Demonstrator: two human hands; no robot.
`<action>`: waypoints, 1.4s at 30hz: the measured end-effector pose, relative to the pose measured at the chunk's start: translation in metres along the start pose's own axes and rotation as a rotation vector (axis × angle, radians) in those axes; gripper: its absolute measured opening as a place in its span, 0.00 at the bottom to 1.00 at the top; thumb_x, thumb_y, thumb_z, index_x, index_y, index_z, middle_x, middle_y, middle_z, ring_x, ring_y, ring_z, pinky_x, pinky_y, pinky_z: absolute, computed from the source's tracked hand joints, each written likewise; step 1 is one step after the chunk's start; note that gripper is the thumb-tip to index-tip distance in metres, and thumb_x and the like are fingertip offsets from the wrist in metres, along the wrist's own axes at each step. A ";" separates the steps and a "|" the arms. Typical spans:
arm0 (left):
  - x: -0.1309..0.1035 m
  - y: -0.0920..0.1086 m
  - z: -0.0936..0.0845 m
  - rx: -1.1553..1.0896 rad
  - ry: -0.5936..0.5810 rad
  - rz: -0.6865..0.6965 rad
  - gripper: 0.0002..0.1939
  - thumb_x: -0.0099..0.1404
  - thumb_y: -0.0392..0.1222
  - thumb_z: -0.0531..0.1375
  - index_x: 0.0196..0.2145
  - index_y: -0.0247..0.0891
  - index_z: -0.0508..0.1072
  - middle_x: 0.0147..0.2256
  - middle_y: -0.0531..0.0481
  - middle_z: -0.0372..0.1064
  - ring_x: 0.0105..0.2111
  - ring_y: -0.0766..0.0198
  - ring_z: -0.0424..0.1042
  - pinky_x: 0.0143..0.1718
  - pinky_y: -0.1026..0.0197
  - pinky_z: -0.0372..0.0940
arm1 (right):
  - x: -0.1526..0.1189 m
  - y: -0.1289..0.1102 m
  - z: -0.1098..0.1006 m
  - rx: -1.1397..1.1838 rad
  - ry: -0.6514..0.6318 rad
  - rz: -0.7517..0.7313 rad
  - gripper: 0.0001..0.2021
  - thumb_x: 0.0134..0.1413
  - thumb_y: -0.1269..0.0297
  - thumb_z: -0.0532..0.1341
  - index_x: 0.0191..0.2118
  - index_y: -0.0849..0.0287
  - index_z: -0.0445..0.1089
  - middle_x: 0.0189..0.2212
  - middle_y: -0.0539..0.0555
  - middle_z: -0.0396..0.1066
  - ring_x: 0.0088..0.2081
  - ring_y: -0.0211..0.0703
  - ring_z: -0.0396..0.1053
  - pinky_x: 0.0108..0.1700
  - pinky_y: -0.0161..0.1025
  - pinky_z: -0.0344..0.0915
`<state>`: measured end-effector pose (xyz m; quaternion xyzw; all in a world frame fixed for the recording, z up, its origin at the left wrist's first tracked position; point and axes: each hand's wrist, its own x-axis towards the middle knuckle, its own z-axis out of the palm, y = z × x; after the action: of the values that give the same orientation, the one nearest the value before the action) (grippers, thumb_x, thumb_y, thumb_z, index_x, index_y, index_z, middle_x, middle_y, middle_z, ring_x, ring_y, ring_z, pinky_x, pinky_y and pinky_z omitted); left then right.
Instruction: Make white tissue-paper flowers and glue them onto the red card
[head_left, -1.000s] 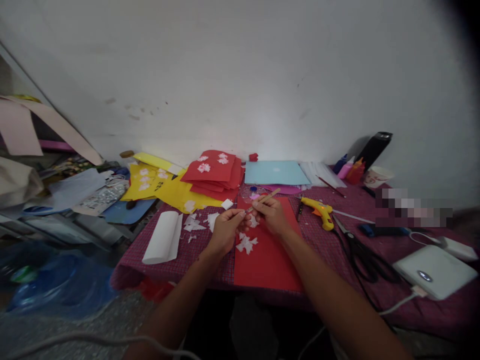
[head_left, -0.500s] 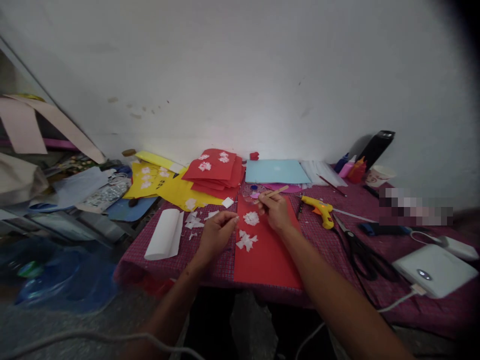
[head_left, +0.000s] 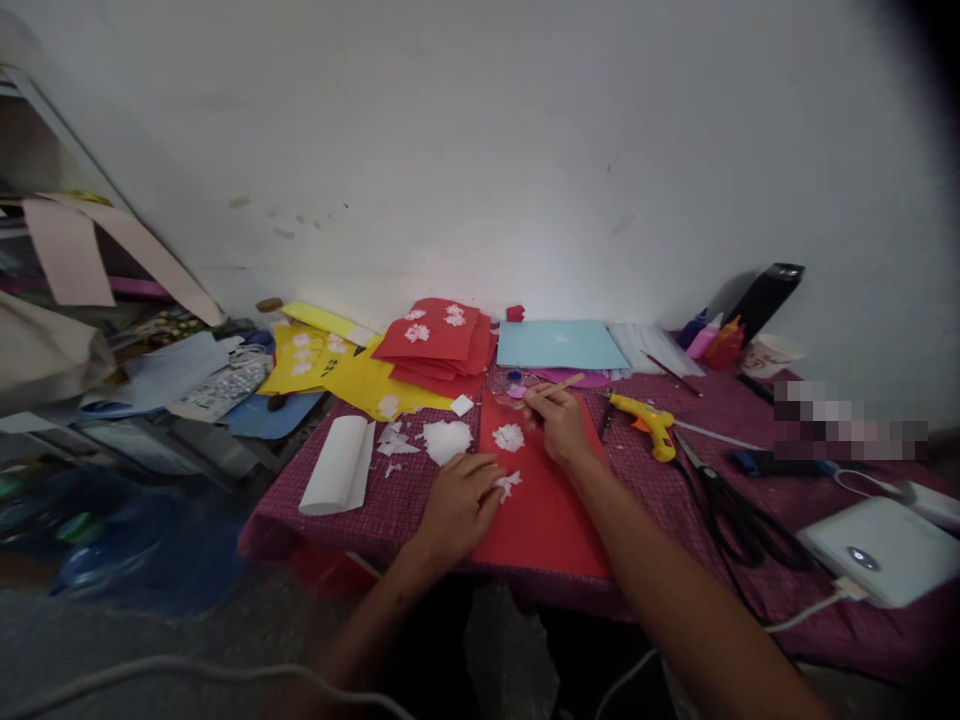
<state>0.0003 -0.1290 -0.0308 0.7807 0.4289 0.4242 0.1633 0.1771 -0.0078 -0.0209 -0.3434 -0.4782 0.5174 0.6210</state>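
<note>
My right hand is closed around a flat wooden craft stick, which points up and to the right. Below it lies a sheet of red paper carrying a fluffy white paper flower. Nearer to me on the sheet is a cluster of torn white paper, partly covered by my left hand. That hand's thumb and fingers are drawn together at the cluster's left edge, pinching the torn paper. Loose white scraps lie just beyond my left hand.
At left stands a white paper roll. Behind are folded red sheets with flowers, yellow paper and a light blue sheet. A yellow glue gun, black-handled scissors and a white power bank lie right.
My left hand has moved toward me and right onto the torn paper cluster, uncovering white scraps behind it. My right hand keeps the stick in nearly the same place.
</note>
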 end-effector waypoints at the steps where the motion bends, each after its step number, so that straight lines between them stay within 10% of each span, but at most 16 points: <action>1: -0.004 0.001 0.000 -0.006 0.008 -0.006 0.14 0.65 0.36 0.59 0.45 0.47 0.79 0.47 0.43 0.76 0.49 0.52 0.72 0.53 0.50 0.61 | 0.000 0.000 0.000 -0.004 0.000 -0.006 0.09 0.49 0.60 0.68 0.29 0.58 0.70 0.19 0.47 0.68 0.18 0.35 0.60 0.20 0.34 0.57; 15: 0.003 -0.073 -0.057 0.287 0.183 -0.308 0.13 0.60 0.41 0.61 0.43 0.40 0.77 0.39 0.45 0.76 0.39 0.54 0.72 0.45 0.53 0.65 | 0.001 0.004 -0.002 -0.017 -0.009 -0.017 0.10 0.48 0.59 0.69 0.29 0.59 0.70 0.19 0.48 0.68 0.18 0.34 0.61 0.20 0.33 0.58; 42: 0.010 -0.050 -0.061 0.152 0.078 -0.469 0.12 0.63 0.47 0.57 0.35 0.39 0.77 0.34 0.51 0.76 0.35 0.58 0.73 0.39 0.59 0.62 | -0.002 -0.004 0.003 -0.079 -0.009 -0.018 0.11 0.48 0.56 0.67 0.26 0.56 0.67 0.17 0.46 0.66 0.17 0.35 0.59 0.20 0.35 0.56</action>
<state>-0.0723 -0.0990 -0.0209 0.6527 0.6351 0.3712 0.1815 0.1754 -0.0104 -0.0170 -0.3609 -0.5040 0.4942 0.6095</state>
